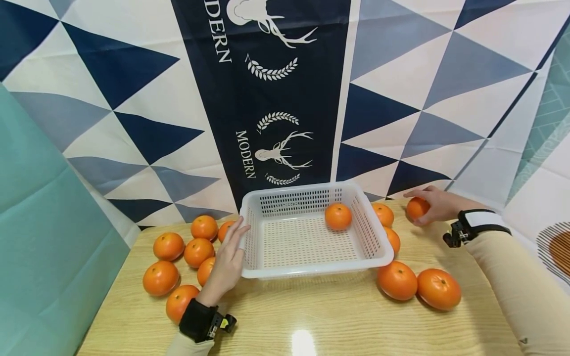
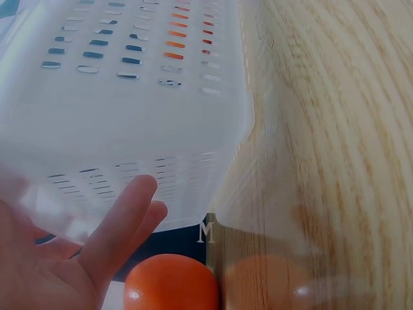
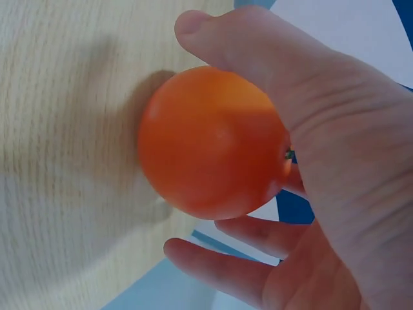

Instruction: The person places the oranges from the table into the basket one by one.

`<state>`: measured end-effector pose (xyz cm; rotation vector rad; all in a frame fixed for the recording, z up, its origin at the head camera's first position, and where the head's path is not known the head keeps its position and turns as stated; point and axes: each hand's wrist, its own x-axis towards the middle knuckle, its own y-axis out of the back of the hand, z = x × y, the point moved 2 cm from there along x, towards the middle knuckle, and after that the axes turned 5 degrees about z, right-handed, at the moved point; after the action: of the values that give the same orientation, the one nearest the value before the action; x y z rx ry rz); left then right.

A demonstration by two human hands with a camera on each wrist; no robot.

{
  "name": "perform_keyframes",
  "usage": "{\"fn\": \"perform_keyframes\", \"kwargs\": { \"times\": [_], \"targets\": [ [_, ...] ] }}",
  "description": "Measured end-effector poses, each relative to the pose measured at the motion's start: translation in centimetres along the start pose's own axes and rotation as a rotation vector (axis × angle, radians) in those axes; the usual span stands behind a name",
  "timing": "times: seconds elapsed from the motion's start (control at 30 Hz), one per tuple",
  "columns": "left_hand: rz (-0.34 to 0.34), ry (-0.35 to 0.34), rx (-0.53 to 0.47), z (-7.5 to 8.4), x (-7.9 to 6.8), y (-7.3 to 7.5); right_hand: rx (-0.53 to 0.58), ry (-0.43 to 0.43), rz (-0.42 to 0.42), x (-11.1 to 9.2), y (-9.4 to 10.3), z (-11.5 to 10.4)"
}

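A white perforated plastic basket [image 1: 311, 269] stands mid-table with one orange [image 1: 338, 216] inside. My left hand [image 1: 228, 259] rests against the basket's left side, fingers fairly straight along its rim and wall. In the left wrist view, two fingers [image 2: 126, 213] lie against the outer wall, and an orange [image 2: 171, 284] sits just beyond them. Right of the basket, my right hand [image 1: 438, 205] curves its thumb and fingers around a small orange [image 1: 417, 208]. Seen from the right wrist, that orange [image 3: 213, 142] lies between the thumb and fingers, close over the table; some fingers are partly hidden behind it.
Several oranges [image 1: 199, 252] cluster left of the basket, partly hidden by my left hand. More oranges line its right side, with two large ones [image 1: 439, 289] near the front right corner. A patterned cloth [image 1: 285, 99] hangs behind the wooden table [image 1: 267, 316].
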<state>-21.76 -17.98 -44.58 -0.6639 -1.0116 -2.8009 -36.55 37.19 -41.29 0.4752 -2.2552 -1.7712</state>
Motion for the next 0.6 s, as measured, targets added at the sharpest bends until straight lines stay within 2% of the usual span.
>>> {"fn": "perform_keyframes", "kwargs": {
  "times": [0.2, 0.4, 0.6],
  "targets": [
    [-0.005, 0.004, -0.003, -0.12, -0.06, -0.01, -0.031, -0.021, -0.013, 0.08, -0.53, 0.15],
    [-0.002, -0.005, -0.001, -0.35, 0.04, 0.02, -0.067, 0.051, 0.025, 0.08, -0.41, 0.28],
    [0.001, -0.009, -0.001, -0.28, 0.03, -0.02, -0.069, 0.067, 0.018, 0.26, -0.39, 0.54]
  ]
}}
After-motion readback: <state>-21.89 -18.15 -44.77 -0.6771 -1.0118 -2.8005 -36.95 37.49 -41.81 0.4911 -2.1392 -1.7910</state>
